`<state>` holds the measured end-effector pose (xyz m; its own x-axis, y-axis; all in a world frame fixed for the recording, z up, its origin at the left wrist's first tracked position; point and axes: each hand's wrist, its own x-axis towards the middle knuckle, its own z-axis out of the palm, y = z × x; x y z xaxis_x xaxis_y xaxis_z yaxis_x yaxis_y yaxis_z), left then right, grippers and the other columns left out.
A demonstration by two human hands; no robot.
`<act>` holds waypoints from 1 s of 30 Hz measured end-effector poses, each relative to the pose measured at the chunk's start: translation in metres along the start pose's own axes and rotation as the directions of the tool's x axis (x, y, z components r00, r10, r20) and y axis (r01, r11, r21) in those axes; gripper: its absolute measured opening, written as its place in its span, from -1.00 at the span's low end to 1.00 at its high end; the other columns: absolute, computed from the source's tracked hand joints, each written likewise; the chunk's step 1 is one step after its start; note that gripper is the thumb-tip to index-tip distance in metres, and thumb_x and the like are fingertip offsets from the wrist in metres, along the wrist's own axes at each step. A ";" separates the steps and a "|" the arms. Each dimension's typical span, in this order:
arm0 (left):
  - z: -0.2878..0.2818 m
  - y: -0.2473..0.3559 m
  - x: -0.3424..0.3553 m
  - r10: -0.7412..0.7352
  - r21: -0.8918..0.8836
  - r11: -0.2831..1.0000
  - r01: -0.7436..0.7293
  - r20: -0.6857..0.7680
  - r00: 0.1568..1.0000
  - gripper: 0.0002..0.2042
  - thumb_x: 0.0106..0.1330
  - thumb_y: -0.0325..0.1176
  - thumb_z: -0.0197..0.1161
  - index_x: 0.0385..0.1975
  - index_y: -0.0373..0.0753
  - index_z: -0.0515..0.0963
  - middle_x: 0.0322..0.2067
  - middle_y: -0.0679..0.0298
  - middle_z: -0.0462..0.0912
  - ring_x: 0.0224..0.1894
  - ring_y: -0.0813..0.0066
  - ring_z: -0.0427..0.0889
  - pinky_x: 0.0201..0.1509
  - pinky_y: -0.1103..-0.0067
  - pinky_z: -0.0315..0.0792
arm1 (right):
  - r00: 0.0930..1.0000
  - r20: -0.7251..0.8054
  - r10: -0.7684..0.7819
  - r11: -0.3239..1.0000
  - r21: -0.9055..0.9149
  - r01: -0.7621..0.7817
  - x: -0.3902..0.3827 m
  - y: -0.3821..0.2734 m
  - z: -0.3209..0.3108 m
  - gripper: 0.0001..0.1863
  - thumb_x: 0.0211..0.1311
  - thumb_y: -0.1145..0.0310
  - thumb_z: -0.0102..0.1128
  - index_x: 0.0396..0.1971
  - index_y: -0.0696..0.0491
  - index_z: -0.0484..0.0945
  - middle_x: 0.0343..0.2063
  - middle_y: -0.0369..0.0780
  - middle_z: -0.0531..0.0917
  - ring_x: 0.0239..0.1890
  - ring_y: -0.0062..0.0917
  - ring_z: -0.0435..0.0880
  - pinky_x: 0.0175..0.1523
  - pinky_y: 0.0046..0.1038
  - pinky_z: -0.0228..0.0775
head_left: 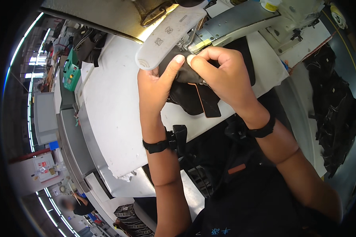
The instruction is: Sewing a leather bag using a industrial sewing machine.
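Observation:
Both of my hands are at a sewing machine (172, 33) with a pale grey guard, close to its presser foot. My left hand (156, 89) grips a dark fabric piece (186, 74), the thumb on top and the other fingers partly hidden under the guard and cloth. From the other side, my right hand (227, 75) pinches the same cloth between thumb and index finger, right beside the foot. The rest of the cloth hangs toward me in folds, with a flat dark strap edged in orange (203, 100). The needle tip cannot be made out.
A white work surface (114, 106) spreads under the machine and to the left. Dark cloth pieces (332, 106) are heaped at the right. At the far left stand a green box (71, 71) and dark bundles (89, 45). A person (81, 203) is in the distance, lower left.

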<state>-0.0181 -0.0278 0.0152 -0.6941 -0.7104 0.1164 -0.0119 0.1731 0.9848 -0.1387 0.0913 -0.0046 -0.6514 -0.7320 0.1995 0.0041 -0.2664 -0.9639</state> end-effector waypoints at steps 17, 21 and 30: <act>0.020 0.023 -0.050 0.495 0.674 0.588 -0.447 0.137 0.858 -0.62 0.21 -0.56 0.30 0.07 -0.28 0.63 0.07 0.09 0.65 0.16 0.12 0.59 0.28 0.33 0.41 | 0.999 0.023 -0.025 0.987 -0.158 0.028 0.003 -0.001 -0.005 -0.65 0.30 0.27 0.17 -0.57 0.24 0.58 -0.76 -0.19 0.50 -0.68 -0.56 0.38 -0.47 -0.39 0.28; 0.032 0.013 -0.049 0.588 0.726 0.443 -0.527 0.209 0.781 -0.55 0.13 -0.47 0.46 0.08 -0.25 0.61 -0.01 0.14 0.69 0.09 0.11 0.62 0.25 0.30 0.42 | 0.975 0.221 0.033 0.998 -0.061 -0.020 0.002 0.003 -0.025 -0.76 0.44 0.40 0.05 -0.32 0.22 0.65 -0.55 -0.30 0.62 -0.46 -0.75 0.56 -0.30 -0.58 0.42; 0.040 -0.001 -0.046 0.688 0.796 0.322 -0.512 0.175 0.704 -0.61 0.13 -0.57 0.55 -0.02 -0.32 0.64 -0.07 0.15 0.73 -0.02 0.17 0.68 0.14 0.37 0.51 | 0.838 0.324 -0.440 0.665 -0.510 0.546 0.007 0.035 -0.063 -0.79 0.35 0.31 0.23 -0.16 0.09 0.69 -0.33 -0.21 0.73 -0.12 -0.31 0.69 0.17 -0.24 0.35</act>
<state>-0.0154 0.0318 0.0041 -0.6226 -0.2621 0.7373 -0.2213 0.9627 0.1554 -0.1907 0.1160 -0.0480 -0.3014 -0.6993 0.6482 -0.7400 -0.2572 -0.6215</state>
